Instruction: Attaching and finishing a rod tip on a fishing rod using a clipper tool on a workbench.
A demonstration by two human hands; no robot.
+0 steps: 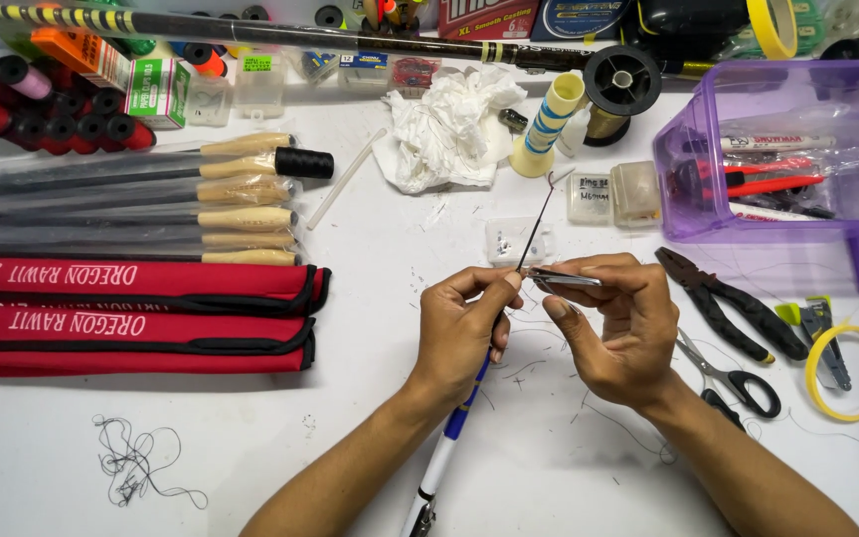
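While your left hand point(464, 323) pinched the rod point(469, 403), your right hand point(613, 323) clamped clippers point(564, 280) at its tip; trimming unfinished.

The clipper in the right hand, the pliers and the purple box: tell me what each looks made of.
Clipper: apparently polished metal; it glints silver between the right hand's fingers.
Pliers: dark metal jaws, handles in matte black sleeves, probably rubber or plastic.
Purple box: clear tinted plastic; the pens inside show through its wall.

both hands close together, left hand point(461, 333) and right hand point(616, 328) (fingers pinched), forearms converging
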